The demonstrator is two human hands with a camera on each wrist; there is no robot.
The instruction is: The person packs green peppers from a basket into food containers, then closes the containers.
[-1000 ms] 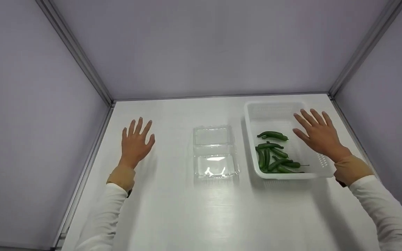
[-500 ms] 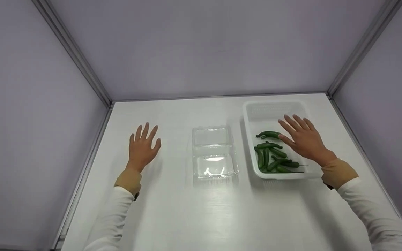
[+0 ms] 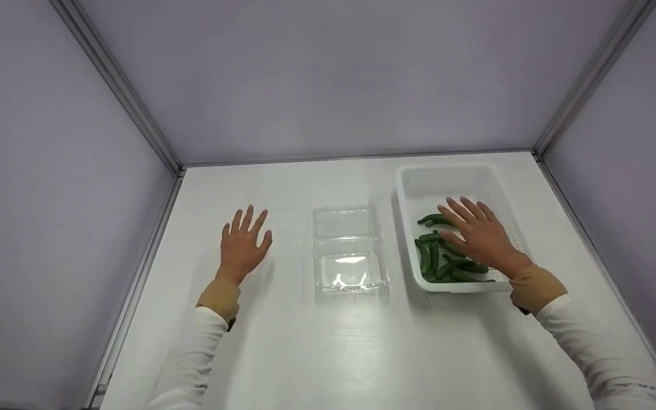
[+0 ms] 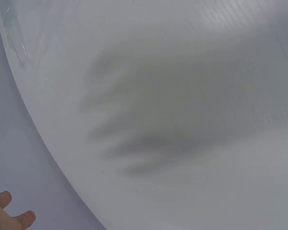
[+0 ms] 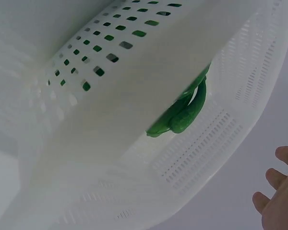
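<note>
Peppers (image 3: 439, 256) under right hand (image 3: 479, 236)

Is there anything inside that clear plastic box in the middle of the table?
No, the clear plastic box lies open and holds nothing; the green peppers are all in the white basket beside it.

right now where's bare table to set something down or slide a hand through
Bare table spans the whole near edge. More lies between the left hand and the clear box, and behind the box. Crowded: the basket, where the right hand hovers over the peppers; the box-basket gap is narrow.
</note>
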